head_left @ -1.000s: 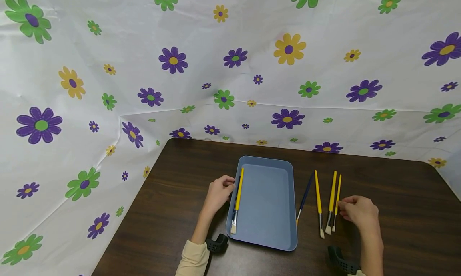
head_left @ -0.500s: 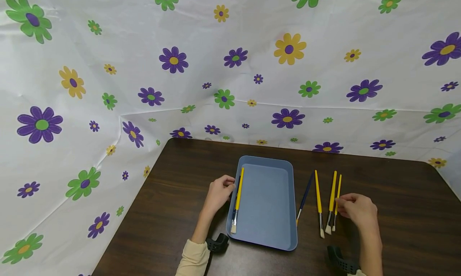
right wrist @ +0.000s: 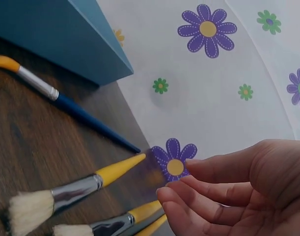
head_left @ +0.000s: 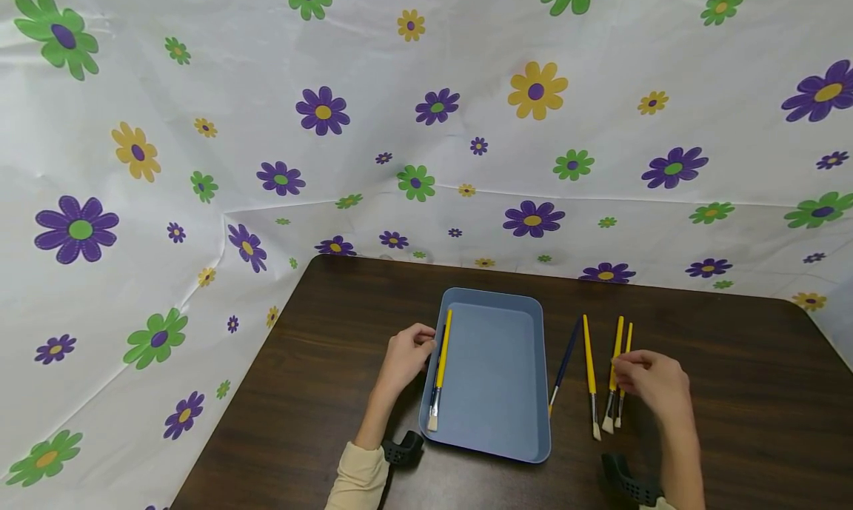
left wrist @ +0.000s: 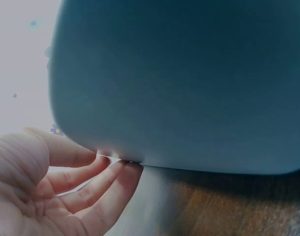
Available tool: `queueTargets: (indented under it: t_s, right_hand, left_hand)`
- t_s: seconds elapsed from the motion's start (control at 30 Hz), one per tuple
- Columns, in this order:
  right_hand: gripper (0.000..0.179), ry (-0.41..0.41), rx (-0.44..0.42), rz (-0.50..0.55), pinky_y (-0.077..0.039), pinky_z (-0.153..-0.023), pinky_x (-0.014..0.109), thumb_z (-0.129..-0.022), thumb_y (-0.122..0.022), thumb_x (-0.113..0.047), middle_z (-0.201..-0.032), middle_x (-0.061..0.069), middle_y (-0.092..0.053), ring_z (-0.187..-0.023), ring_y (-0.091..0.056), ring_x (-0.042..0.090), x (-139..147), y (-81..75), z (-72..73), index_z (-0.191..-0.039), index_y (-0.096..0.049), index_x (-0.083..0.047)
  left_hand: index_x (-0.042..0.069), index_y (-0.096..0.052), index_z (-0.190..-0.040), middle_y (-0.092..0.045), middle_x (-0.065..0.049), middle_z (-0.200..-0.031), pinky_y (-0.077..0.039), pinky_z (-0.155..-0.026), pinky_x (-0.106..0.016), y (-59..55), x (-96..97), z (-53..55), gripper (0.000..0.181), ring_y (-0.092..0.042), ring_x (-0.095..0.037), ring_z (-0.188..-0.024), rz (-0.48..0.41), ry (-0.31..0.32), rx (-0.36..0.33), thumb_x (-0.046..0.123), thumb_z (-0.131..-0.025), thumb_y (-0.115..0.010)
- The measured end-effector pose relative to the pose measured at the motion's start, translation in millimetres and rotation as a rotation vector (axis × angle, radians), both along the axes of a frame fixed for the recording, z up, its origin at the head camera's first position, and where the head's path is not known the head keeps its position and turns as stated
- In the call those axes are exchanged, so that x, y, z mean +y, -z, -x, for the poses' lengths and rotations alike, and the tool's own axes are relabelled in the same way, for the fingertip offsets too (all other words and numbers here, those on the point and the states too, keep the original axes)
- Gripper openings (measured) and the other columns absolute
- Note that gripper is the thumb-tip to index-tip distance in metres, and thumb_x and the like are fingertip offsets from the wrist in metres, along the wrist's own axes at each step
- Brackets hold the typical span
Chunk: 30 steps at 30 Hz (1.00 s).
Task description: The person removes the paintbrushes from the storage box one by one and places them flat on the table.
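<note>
My left hand (head_left: 405, 354) rests its fingertips and thumb against the left edge of a blue-grey tray (head_left: 489, 451); the left wrist view shows the fingertips along the wall of the tray (left wrist: 179, 98). Over on the right, my right hand (head_left: 656, 380) hovers with loosely bent fingers. Its fingertips overlap a thick yellow paintbrush (head_left: 620, 329) in the head view, and a thin yellow paintbrush (head_left: 629, 332) passes partly hidden beneath. In the right wrist view, a gap shows between thumb and fingers of the right hand (right wrist: 228, 191), with nothing held.
Inside the tray, a yellow paintbrush (head_left: 443, 354) lies along the left wall beside a darker brush. Between tray and right hand are a blue paintbrush (head_left: 566, 356) and another yellow paintbrush (head_left: 589, 358). A flowered cloth (head_left: 373, 73) borders the dark wooden table (head_left: 286, 436).
My right hand has shifted left, from beside the thin yellow paintbrush to over the thick one. The left hand, the tray and the paintbrushes have stayed in place.
</note>
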State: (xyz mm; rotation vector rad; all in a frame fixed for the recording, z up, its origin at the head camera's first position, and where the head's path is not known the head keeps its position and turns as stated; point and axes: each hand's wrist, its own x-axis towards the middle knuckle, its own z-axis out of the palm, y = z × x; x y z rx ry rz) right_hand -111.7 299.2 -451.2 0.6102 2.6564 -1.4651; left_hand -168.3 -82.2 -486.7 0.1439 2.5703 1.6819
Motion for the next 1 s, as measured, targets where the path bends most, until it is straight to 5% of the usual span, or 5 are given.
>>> queueTargets:
  t_s: [0.33, 1.0]
  right_hand:
    - [0.038, -0.101, 0.064, 0.116, -0.061, -0.069, 0.024, -0.104, -0.061, -0.011, -0.092, 0.01, -0.073, -0.074, -0.071, 0.013, -19.8, -8.4, 0.0, -0.124, -0.058, 0.021]
    - [0.032, -0.21, 0.09, 0.183, -0.062, -0.072, 0.027, -0.103, -0.064, -0.009, -0.096, 0.017, -0.074, -0.078, -0.073, 0.017, -57.4, -19.4, 4.4, -0.121, -0.062, 0.018]
  left_hand:
    - [-0.002, -0.072, -0.114, -0.073, -0.014, -0.099, -0.06, -0.059, -0.034, 0.7, 0.8, 0.6, 0.02, -0.068, -0.02, -0.071, 0.008, -0.009, -0.002, 0.006, -0.096, -0.066]
    - [-0.002, -0.073, -0.113, -0.073, -0.013, -0.098, -0.059, -0.058, -0.031, 0.6, 1.6, 1.5, 0.02, -0.068, -0.018, -0.071, 0.02, -0.012, -0.005, 0.006, -0.097, -0.066]
